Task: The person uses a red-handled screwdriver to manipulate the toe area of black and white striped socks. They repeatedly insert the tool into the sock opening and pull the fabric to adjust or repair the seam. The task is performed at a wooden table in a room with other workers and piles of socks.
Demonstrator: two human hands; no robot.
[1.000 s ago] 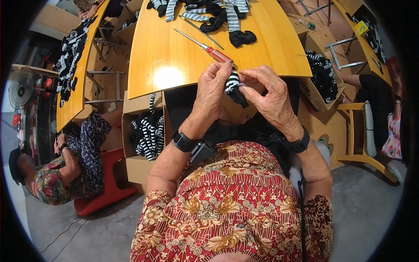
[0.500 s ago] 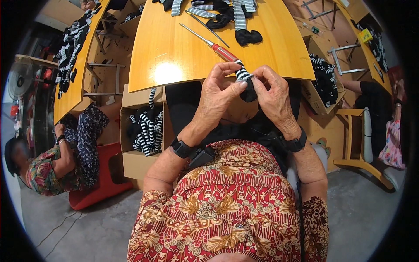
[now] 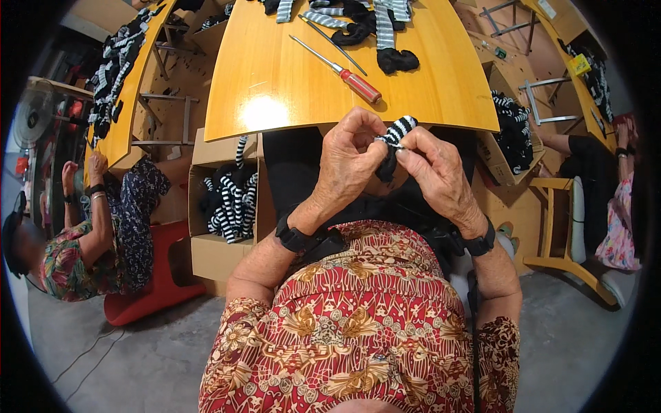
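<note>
A small black-and-white striped knitted tube (image 3: 401, 128) with a black end is pinched between my two hands, just past the table's near edge. My left hand (image 3: 350, 153) has thumb and forefinger closed on its left side. From the other side my right hand (image 3: 441, 168) grips it between thumb and fingertips. The black end hangs below, partly hidden by my fingers. Just beyond the hands lies a screwdriver (image 3: 361, 86) with a red handle, its shaft pointing to the far left. Next to it rests a thin dark rod (image 3: 335, 47).
Grey-striped knitted pieces with black ends (image 3: 398, 62) lie far on the yellow table (image 3: 275, 89). Open cardboard boxes (image 3: 215, 258) of striped pieces stand left and right. Co-workers sit at side tables, one on a red chair (image 3: 155, 282). A wooden chair (image 3: 551, 220) stands right.
The knitted tube has been turned and its striped end now tilts to the right. My hands have shifted slightly right and nearer, away from the screwdriver's handle. The left co-worker's hands have risen.
</note>
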